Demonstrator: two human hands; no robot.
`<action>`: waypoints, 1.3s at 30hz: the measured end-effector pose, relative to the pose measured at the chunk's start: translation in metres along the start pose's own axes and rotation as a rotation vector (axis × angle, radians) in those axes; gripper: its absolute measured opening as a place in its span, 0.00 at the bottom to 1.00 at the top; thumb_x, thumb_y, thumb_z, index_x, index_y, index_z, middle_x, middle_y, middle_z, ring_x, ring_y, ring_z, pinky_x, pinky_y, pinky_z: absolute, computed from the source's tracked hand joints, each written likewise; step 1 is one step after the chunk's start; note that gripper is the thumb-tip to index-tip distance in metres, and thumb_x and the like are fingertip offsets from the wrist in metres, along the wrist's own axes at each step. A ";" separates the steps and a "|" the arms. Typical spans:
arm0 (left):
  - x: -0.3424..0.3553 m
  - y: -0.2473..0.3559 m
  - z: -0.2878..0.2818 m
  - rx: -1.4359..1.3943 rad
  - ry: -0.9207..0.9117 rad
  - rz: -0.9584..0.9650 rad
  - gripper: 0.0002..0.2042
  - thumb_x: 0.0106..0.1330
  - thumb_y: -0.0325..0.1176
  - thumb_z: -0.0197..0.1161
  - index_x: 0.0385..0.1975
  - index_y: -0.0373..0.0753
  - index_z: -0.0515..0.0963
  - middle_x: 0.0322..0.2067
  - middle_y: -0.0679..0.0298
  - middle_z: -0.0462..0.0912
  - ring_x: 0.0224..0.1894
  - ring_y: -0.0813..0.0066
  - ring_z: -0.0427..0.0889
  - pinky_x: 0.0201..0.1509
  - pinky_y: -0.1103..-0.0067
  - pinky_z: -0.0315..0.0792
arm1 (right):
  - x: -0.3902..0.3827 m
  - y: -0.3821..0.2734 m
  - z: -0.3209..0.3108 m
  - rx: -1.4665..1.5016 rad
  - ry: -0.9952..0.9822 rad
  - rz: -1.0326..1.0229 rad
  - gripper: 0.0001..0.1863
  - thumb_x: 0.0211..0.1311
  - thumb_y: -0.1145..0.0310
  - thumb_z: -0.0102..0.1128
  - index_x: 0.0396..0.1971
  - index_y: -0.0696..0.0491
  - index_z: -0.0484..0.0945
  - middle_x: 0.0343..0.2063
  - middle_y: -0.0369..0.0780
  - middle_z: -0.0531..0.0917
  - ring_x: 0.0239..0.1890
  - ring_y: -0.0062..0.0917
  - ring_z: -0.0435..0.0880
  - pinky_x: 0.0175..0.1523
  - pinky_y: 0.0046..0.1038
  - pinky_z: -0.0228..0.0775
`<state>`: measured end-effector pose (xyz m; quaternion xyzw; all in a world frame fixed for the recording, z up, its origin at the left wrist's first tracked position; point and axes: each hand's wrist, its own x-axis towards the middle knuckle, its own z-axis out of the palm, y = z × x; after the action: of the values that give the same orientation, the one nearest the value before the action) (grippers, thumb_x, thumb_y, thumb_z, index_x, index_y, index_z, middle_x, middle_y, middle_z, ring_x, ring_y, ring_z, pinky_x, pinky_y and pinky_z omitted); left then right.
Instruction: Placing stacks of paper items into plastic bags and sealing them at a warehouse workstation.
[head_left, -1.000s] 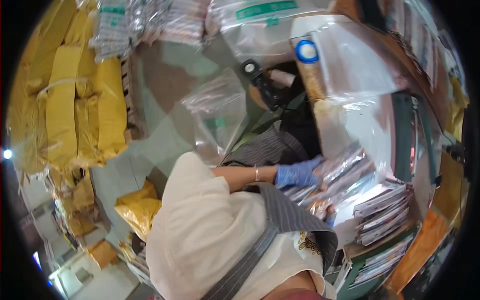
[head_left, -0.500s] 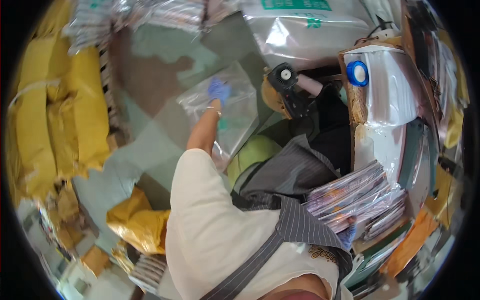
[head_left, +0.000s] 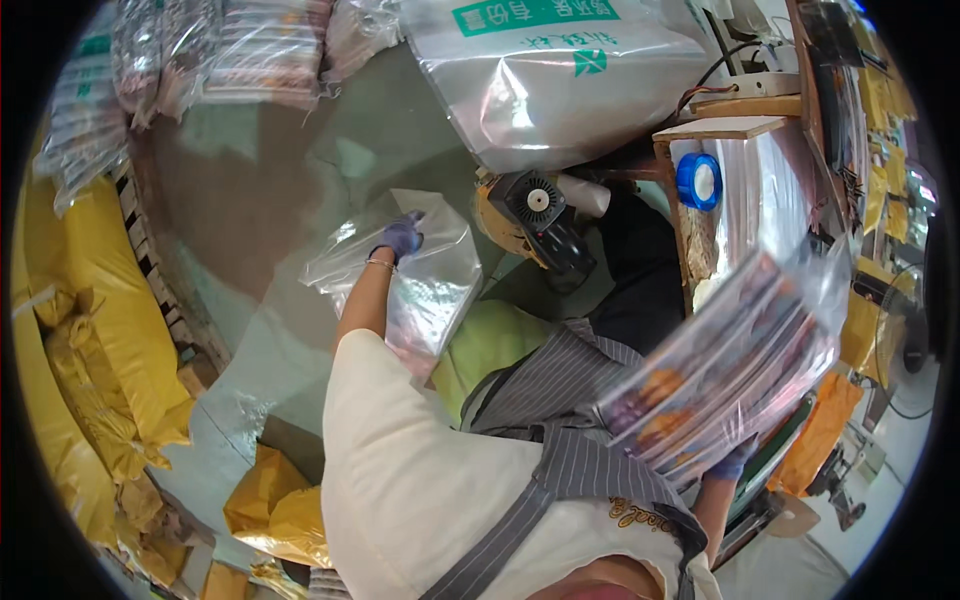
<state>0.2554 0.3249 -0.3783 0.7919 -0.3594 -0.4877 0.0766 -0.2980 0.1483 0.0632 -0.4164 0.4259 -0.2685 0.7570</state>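
Note:
My left hand point(head_left: 402, 236), in a blue-purple glove, reaches out over the floor with its fingers closed on a large clear plastic bag point(head_left: 437, 300). The bag spreads around the hand and hangs down beside my lap. On the right, my right hand point(head_left: 735, 458), gloved too, grips the lower edge of a stack of clear-wrapped flat packets point(head_left: 700, 375) with coloured prints. That stack is tilted and lies close against my apron. Its upper right end is blurred.
A black motor-like machine point(head_left: 540, 205) stands ahead of my knees. Right of it is a wooden-edged box point(head_left: 755, 128) with a blue tape roll point(head_left: 698, 181). Yellow sacks point(head_left: 110, 310) line the left. A big white plastic sack point(head_left: 570, 90) lies at the back.
The stack of packets has been lifted from the pile at the right and tilted up by my right hand. My left hand stays on the bag, and the whole view has shifted.

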 end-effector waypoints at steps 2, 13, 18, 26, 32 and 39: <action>-0.048 0.061 -0.011 -0.029 0.160 0.294 0.25 0.48 0.33 0.58 0.50 0.41 0.69 0.44 0.50 0.74 0.46 0.54 0.73 0.52 0.70 0.66 | 0.005 -0.010 -0.003 -0.093 0.445 0.009 0.33 0.59 0.47 0.44 0.59 0.53 0.57 0.55 0.42 0.66 0.54 0.37 0.67 0.58 0.39 0.62; -0.394 0.236 0.023 -0.240 0.157 0.578 0.12 0.57 0.39 0.52 0.37 0.43 0.74 0.39 0.56 0.75 0.42 0.57 0.75 0.42 0.69 0.71 | 0.111 0.028 0.210 -0.290 -0.363 -0.028 0.30 0.39 0.67 0.70 0.44 0.60 0.69 0.30 0.40 0.79 0.34 0.25 0.79 0.38 0.24 0.74; -0.428 0.223 0.032 0.228 0.834 0.599 0.11 0.49 0.40 0.60 0.30 0.42 0.74 0.36 0.53 0.73 0.38 0.51 0.72 0.44 0.60 0.67 | 0.057 0.070 0.143 -0.298 -0.196 -0.092 0.33 0.36 0.74 0.66 0.48 0.58 0.66 0.38 0.39 0.76 0.38 0.25 0.77 0.42 0.25 0.73; -0.380 0.179 -0.088 0.096 0.641 0.070 0.22 0.45 0.31 0.61 0.46 0.43 0.74 0.56 0.54 0.63 0.50 0.56 0.69 0.53 0.70 0.65 | 0.040 0.069 0.114 -0.140 -0.209 -0.178 0.35 0.35 0.74 0.66 0.50 0.57 0.65 0.40 0.41 0.74 0.40 0.26 0.75 0.43 0.26 0.72; -0.374 0.281 -0.136 0.331 0.332 0.236 0.26 0.51 0.25 0.55 0.54 0.42 0.64 0.55 0.54 0.64 0.53 0.58 0.69 0.56 0.73 0.64 | 0.046 0.016 0.177 -0.138 -0.148 -0.586 0.41 0.33 0.71 0.70 0.52 0.58 0.61 0.44 0.42 0.72 0.43 0.27 0.73 0.47 0.28 0.69; -0.397 0.327 -0.229 -0.710 0.159 0.557 0.15 0.63 0.25 0.45 0.50 0.40 0.67 0.50 0.60 0.69 0.51 0.67 0.70 0.56 0.75 0.64 | 0.061 0.030 0.186 -0.584 -0.325 -1.008 0.36 0.34 0.66 0.71 0.47 0.58 0.63 0.37 0.44 0.75 0.36 0.33 0.76 0.41 0.29 0.70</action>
<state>0.1775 0.2895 0.1779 0.6250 -0.3621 -0.4791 0.4988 -0.1047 0.1924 0.0659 -0.7931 0.1109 -0.3993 0.4463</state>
